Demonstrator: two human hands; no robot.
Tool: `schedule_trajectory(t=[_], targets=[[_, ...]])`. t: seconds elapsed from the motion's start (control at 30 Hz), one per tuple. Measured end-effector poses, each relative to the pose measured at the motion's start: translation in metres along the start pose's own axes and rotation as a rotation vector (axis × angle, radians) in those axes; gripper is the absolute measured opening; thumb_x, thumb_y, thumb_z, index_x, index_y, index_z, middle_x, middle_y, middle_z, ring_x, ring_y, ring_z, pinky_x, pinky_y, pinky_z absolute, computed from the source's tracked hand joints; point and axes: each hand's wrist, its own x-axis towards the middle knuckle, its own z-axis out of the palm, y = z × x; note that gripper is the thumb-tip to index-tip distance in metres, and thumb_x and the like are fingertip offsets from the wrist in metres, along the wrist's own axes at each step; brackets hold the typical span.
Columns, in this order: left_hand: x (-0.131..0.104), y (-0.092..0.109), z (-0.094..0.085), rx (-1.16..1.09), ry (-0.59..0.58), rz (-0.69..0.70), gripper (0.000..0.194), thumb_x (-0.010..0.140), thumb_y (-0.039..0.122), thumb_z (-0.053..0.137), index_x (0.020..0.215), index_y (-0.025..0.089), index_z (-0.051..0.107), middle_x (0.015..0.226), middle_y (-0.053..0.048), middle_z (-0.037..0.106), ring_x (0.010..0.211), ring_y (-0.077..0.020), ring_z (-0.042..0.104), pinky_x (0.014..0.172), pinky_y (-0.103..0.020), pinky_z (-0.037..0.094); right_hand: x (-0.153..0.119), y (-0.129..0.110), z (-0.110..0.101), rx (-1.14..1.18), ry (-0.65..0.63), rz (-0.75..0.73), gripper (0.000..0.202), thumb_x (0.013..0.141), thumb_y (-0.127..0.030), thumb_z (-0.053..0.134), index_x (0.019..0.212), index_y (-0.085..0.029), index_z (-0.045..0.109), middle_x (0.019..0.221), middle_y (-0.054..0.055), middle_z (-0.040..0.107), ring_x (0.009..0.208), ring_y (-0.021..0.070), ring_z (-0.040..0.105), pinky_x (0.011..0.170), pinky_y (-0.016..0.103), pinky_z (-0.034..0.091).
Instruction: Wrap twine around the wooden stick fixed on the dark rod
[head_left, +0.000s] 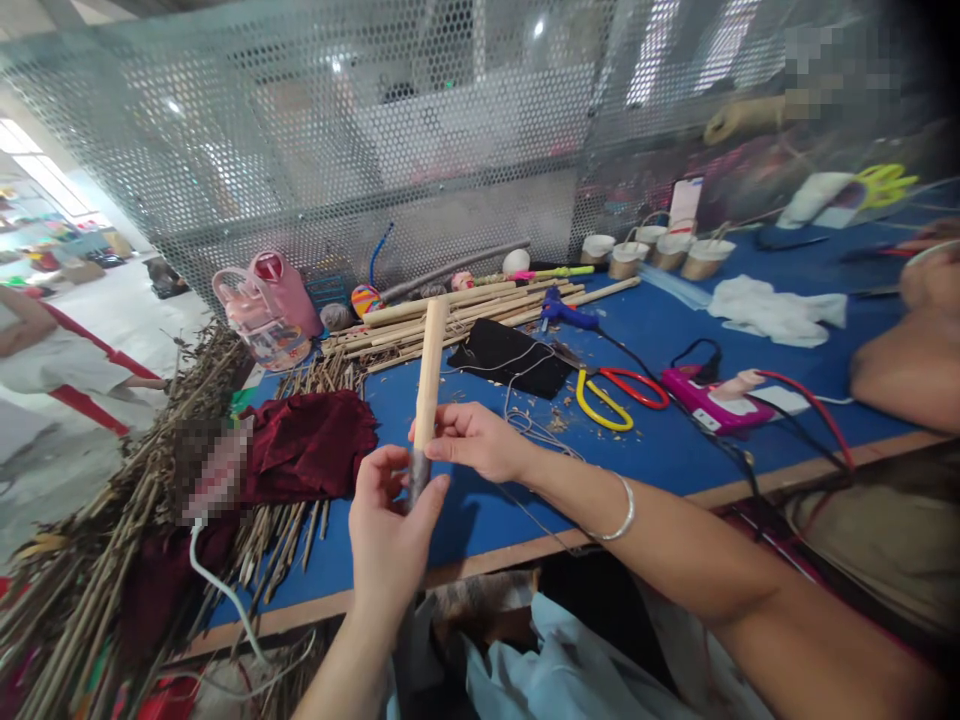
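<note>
A pale wooden stick (430, 370) stands nearly upright in front of me, slightly tilted, with a dark grey covering on its lower part. My left hand (391, 525) is closed round that grey section, thumb on the near side. Just above, my right hand (476, 440) pinches the stick where bare wood meets grey. Thin grey cord (536, 425) lies loosely on the blue table (480, 530) beyond my right wrist. Behind the stick rests a black cloth piece (510, 358). Scissors (619, 395) with yellow and red handles lie to the right.
Several bare sticks (480, 310) lie at the back beside a blue glue gun (570, 312). Dried stalks (97, 560) and dark red cloth (307, 445) crowd the left. A magenta power strip (712, 400) with cables sits right, near another person's arm (911, 350). A perforated metal screen (360, 130) stands behind.
</note>
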Motion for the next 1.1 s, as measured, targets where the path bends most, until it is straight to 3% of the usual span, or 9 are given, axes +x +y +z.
schedule_trajectory(t=[0.1,0.4,0.47,0.53,0.63,0.7,0.9,0.97,1.1], targets=[[-0.007,-0.003,-0.003,0.044,0.044,0.035,0.034,0.064,0.027,0.073,0.091,0.018,0.055,0.081,-0.003,0.064,0.065,-0.0134,0.061,0.056,-0.023,0.048,0.001,0.000,0.001,0.000,-0.013,-0.005,0.036,0.067,-0.035,0.072,0.091,-0.011,0.062,0.075,0.002,0.062,0.065,0.0090,0.056,0.063,0.022,0.046],[0.017,-0.015,-0.015,-0.464,-0.486,-0.264,0.035,0.063,0.041,0.071,0.078,0.015,0.051,0.067,-0.003,0.064,0.039,-0.0091,0.053,0.037,-0.019,0.040,-0.003,-0.004,0.001,-0.004,-0.153,-0.025,0.034,0.072,-0.039,0.067,0.090,-0.010,0.062,0.077,0.004,0.063,0.062,0.0092,0.055,0.063,0.024,0.047],[0.015,-0.015,-0.014,-0.373,-0.447,-0.243,0.036,0.067,0.039,0.069,0.090,0.017,0.053,0.072,-0.003,0.065,0.045,-0.0100,0.056,0.042,-0.021,0.044,-0.002,-0.001,-0.001,-0.023,-0.121,-0.026,0.032,0.072,-0.038,0.067,0.089,-0.011,0.062,0.076,0.003,0.063,0.063,0.0097,0.056,0.064,0.024,0.047],[0.008,-0.015,-0.013,-0.170,-0.268,-0.118,0.042,0.067,0.033,0.071,0.101,0.020,0.052,0.083,-0.003,0.065,0.058,-0.0118,0.060,0.052,-0.022,0.048,0.000,0.001,-0.003,-0.040,-0.095,-0.023,0.031,0.072,-0.036,0.068,0.089,-0.011,0.063,0.078,0.003,0.064,0.068,0.0106,0.058,0.069,0.025,0.047],[-0.002,-0.014,-0.011,0.096,-0.029,0.067,0.040,0.063,0.028,0.075,0.098,0.019,0.057,0.086,-0.003,0.065,0.069,-0.0131,0.062,0.063,-0.023,0.049,0.002,0.002,-0.006,-0.038,-0.096,-0.016,0.029,0.070,-0.033,0.069,0.089,-0.012,0.063,0.080,0.003,0.064,0.076,0.0123,0.059,0.076,0.027,0.046],[-0.003,-0.015,-0.012,0.069,-0.051,0.022,0.033,0.065,0.031,0.073,0.091,0.016,0.058,0.081,-0.004,0.066,0.065,-0.0138,0.063,0.062,-0.025,0.050,0.002,0.002,-0.007,-0.019,-0.122,-0.004,0.030,0.070,-0.032,0.069,0.091,-0.012,0.063,0.080,0.003,0.065,0.077,0.0121,0.060,0.076,0.027,0.046],[0.010,-0.017,-0.019,-0.342,-0.447,-0.272,0.028,0.074,0.035,0.064,0.088,0.014,0.054,0.076,-0.005,0.067,0.051,-0.0121,0.061,0.048,-0.023,0.049,0.000,0.000,-0.007,-0.040,-0.127,0.028,0.029,0.069,-0.033,0.070,0.087,-0.011,0.061,0.076,0.002,0.062,0.069,0.0104,0.057,0.070,0.024,0.045],[0.011,-0.014,-0.020,-0.325,-0.413,-0.235,0.029,0.073,0.034,0.066,0.091,0.015,0.052,0.077,-0.003,0.065,0.054,-0.0121,0.061,0.048,-0.022,0.049,0.002,-0.003,-0.003,-0.063,-0.126,0.030,0.027,0.070,-0.033,0.070,0.084,-0.011,0.060,0.075,0.001,0.061,0.068,0.0099,0.056,0.068,0.024,0.044],[0.008,-0.004,-0.018,-0.138,-0.126,-0.048,0.035,0.063,0.028,0.074,0.087,0.016,0.052,0.068,0.003,0.060,0.055,-0.0101,0.060,0.051,-0.020,0.049,0.012,-0.012,0.001,-0.131,-0.207,0.058,0.026,0.070,-0.032,0.069,0.082,-0.011,0.059,0.075,0.001,0.062,0.069,0.0106,0.056,0.070,0.024,0.045]])
